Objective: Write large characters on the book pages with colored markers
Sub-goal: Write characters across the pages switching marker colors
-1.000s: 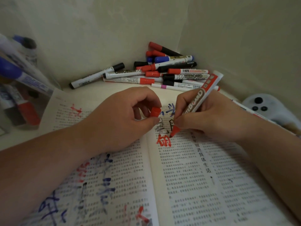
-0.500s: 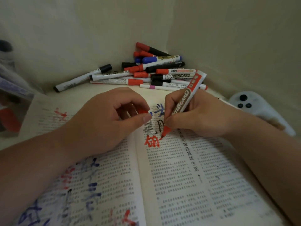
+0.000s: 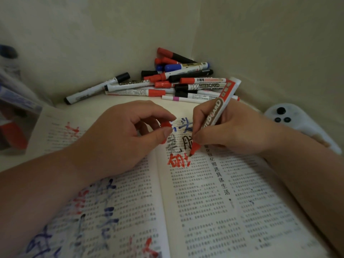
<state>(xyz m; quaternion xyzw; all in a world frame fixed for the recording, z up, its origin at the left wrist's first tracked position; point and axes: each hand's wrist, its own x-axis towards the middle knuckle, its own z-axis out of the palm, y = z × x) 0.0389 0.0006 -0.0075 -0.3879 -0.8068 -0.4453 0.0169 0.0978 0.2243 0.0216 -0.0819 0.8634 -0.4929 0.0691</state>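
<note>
Gripping red marker [image 3: 214, 120]; left hand [image 3: 119, 138] pinches cap [image 3: 165, 125].

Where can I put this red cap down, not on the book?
Bare table shows in the strip between the top of the book and the marker pile, above your left hand. The pile crowds the back corner; a white controller takes the right side.

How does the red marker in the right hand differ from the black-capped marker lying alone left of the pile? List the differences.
The red marker is uncapped, tip at the book; the black-capped marker wears its cap. The red marker stands tilted, gripped by the right hand; the black-capped marker lies flat on the table, untouched. The red marker has red trim; the black-capped marker, black ends. Both have printed barrels.
</note>
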